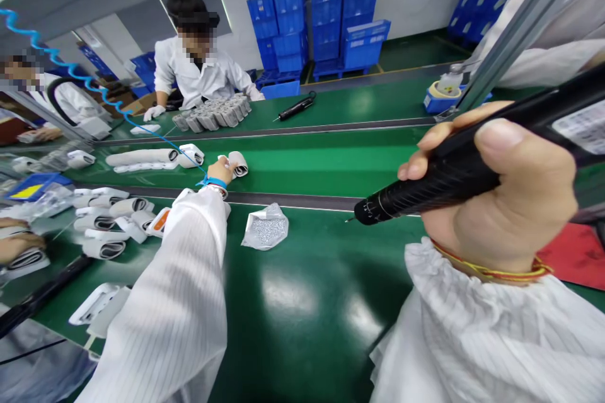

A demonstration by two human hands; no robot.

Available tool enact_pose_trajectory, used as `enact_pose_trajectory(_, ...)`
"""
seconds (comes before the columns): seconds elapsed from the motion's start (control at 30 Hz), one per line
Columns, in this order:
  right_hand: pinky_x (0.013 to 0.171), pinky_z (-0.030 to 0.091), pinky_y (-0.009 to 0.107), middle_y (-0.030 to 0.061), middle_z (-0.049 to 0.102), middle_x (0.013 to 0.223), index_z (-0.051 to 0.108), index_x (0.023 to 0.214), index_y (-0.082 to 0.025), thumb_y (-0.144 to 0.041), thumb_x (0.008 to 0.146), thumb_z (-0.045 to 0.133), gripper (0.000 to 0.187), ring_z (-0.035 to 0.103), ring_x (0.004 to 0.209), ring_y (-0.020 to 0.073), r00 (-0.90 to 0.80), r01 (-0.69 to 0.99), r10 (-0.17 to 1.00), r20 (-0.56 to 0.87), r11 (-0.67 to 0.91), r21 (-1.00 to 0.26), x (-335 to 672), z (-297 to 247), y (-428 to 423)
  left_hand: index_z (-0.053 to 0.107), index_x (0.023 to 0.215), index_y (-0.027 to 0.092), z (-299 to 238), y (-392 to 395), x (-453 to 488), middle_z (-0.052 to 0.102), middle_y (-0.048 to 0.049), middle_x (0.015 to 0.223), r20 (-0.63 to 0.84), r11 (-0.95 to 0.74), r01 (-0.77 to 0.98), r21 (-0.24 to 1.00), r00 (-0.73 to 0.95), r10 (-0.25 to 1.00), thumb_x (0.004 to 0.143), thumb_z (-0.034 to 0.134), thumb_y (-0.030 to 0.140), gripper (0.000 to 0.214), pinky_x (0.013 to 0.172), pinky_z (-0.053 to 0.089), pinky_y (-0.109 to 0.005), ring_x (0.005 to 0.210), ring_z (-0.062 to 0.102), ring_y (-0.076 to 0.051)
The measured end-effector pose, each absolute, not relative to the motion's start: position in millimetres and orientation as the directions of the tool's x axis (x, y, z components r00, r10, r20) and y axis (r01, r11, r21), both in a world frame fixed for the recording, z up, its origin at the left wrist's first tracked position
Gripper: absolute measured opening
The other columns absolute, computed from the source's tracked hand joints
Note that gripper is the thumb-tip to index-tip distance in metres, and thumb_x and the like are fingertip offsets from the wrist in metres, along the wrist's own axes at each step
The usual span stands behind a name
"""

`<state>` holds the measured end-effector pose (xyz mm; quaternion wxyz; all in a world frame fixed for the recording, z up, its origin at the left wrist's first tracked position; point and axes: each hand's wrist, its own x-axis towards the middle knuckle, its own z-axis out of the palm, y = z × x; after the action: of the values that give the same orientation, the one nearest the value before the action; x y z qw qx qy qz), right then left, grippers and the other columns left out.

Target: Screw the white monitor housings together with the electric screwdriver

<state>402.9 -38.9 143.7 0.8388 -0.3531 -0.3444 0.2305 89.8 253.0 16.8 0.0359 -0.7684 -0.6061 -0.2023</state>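
Observation:
My right hand (510, 201) is wrapped round a black electric screwdriver (401, 200), raised above the green bench with its thin bit pointing left. Out over the green conveyor belt (321, 167), my left hand (221, 170) is closed on a rolled grey-and-white part (239, 164); the fingertips are partly hidden. A blue wrist strap (212, 182) with a coiled blue cord circles my left wrist. Between my arms, an opened plastic bag (267, 228) of small shiny metal pieces lies on the bench.
More rolled parts (104, 249) and white frames crowd the left side, beside another worker's hand (19, 242). Across the belt, a person in white (198, 72) stands behind rows of grey parts (212, 114) and another screwdriver (295, 108). A metal post (508, 31) rises at right.

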Motion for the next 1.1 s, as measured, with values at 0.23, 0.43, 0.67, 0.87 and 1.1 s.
enact_pose_trajectory(0.23, 0.037, 0.032, 0.031, 0.0001, 0.056, 0.061, 0.062, 0.065, -0.022, -0.032, 0.057, 0.066, 0.013, 0.049, 0.043, 0.0141, 0.652, -0.136, 0.616, 0.442, 0.668, -0.731, 404.0, 148.8, -49.2, 0.061, 0.095, 0.018, 39.9, 168.0, 152.6, 0.07, -0.005, 0.086, 0.352, -0.394, 0.883, 0.256, 0.295, 0.888, 0.083, 0.062, 0.055, 0.039, 0.076, 0.045, -0.028, 0.084, 0.065, -0.022)
enact_pose_trajectory(0.43, 0.037, 0.033, 0.035, 0.0005, 0.056, 0.07, 0.069, 0.074, -0.026, -0.043, 0.067, 0.073, 0.019, 0.05, 0.051, 0.0156, 0.504, -0.047, 0.615, 0.606, 0.721, -0.691, 408.2, 148.5, -63.5, 0.06, 0.089, 0.02, 20.1, 37.2, 193.7, 0.063, -0.0036, 0.085, 0.239, -0.771, 0.589, 0.242, 0.734, 0.636, 0.074, 0.071, 0.054, 0.039, 0.069, 0.048, -0.028, 0.075, 0.062, -0.019)
enact_pose_trajectory(0.67, 0.037, 0.035, 0.034, -0.0003, 0.057, 0.062, 0.068, 0.07, -0.025, -0.039, 0.062, 0.076, 0.018, 0.052, 0.045, 0.016, 0.399, -0.131, 0.747, 0.532, 0.62, -0.773, 393.4, 151.4, -67.4, 0.051, 0.115, 0.017, -23.1, -14.3, 204.6, 0.049, -0.0186, 0.131, 0.444, -0.809, 0.457, 0.37, 0.678, 0.586, 0.073, 0.072, 0.039, 0.052, 0.099, 0.046, -0.05, 0.121, 0.051, -0.034)
enact_pose_trajectory(0.87, 0.038, 0.041, 0.032, 0.0, 0.062, 0.064, 0.064, 0.073, -0.021, -0.031, 0.063, 0.075, 0.018, 0.055, 0.043, 0.0162, 0.321, -0.202, 0.811, 0.489, 0.563, -0.802, 374.1, 138.1, -56.7, 0.02, 0.144, 0.019, -49.0, -9.6, 217.7, 0.043, -0.0198, 0.133, 0.372, -0.763, 0.453, 0.462, 0.682, 0.63, 0.062, 0.082, 0.042, 0.106, 0.099, 0.045, -0.056, 0.123, 0.048, -0.037)
enact_pose_trajectory(1.1, 0.044, 0.043, 0.028, -0.0008, 0.061, 0.07, 0.058, 0.079, -0.02, -0.033, 0.066, 0.073, 0.023, 0.055, 0.048, 0.0121, 0.31, -0.196, 0.845, 0.435, 0.505, -0.841, 362.3, 119.9, -46.5, 0.028, 0.14, 0.023, -44.6, -12.0, 216.5, 0.054, -0.0091, 0.113, 0.346, -0.743, 0.507, 0.436, 0.668, 0.659, 0.068, 0.072, 0.042, 0.087, 0.079, 0.054, -0.042, 0.098, 0.06, -0.028)
